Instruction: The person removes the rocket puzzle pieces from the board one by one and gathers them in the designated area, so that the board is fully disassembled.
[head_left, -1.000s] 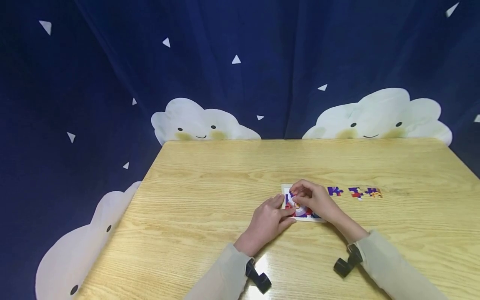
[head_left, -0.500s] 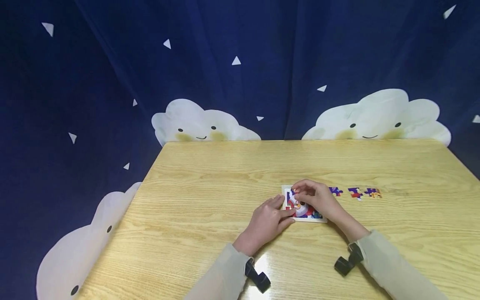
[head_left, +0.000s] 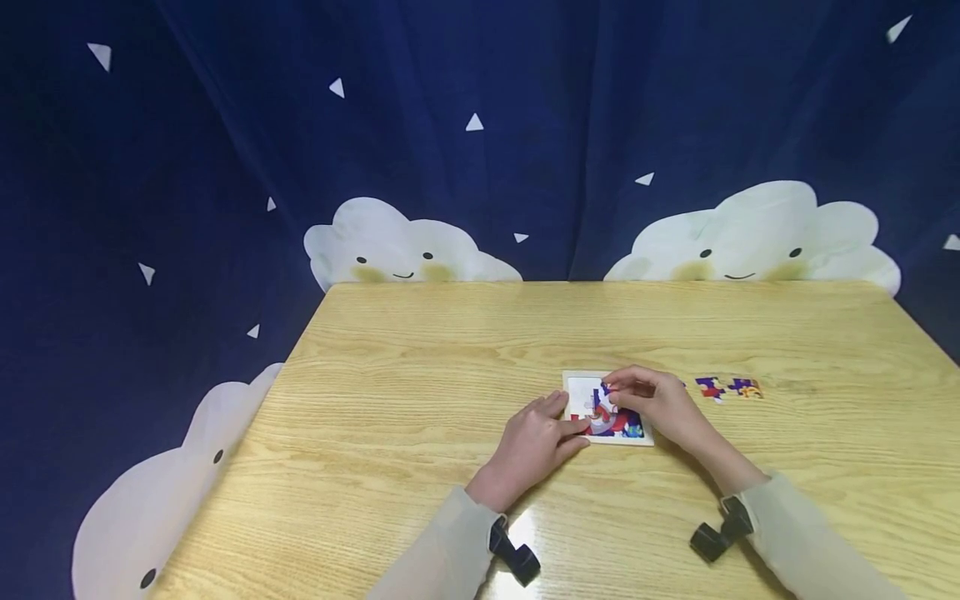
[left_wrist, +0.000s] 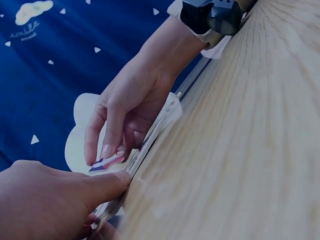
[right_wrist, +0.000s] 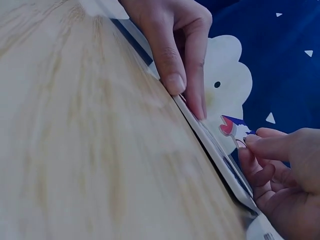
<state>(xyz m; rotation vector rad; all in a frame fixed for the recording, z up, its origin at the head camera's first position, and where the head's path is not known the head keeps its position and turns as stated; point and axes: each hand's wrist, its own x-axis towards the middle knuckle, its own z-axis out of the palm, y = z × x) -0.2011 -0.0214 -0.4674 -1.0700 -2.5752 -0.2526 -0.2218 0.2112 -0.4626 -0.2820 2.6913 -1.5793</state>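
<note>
A small jigsaw puzzle board (head_left: 637, 442) with a pale frame lies on the table, partly filled with purple, red and white pieces. White backing shows at its upper left. My left hand (head_left: 528, 446) holds the board's near left corner, thumb along the front edge and one finger over the picture. Above the board my right hand (head_left: 667, 408) pinches a puzzle piece (right_wrist: 235, 131) between thumb and fingertips. That piece is purple, red and white, and appears tilted and raised in the right wrist view. In the left wrist view, the left thumb (left_wrist: 112, 187) lies at the board's edge.
Loose puzzle pieces (head_left: 708, 388) lie on the wooden table (head_left: 420, 358) to the right of the board, one partly hidden behind my right hand. A dark blue curtain (head_left: 420, 108) with white clouds and triangles hangs behind and at the left.
My right hand has shifted right and slightly nearer with the piece, uncovering white backing at the board's upper left. The left hand stays in place. The nearest loose piece is now mostly hidden.
</note>
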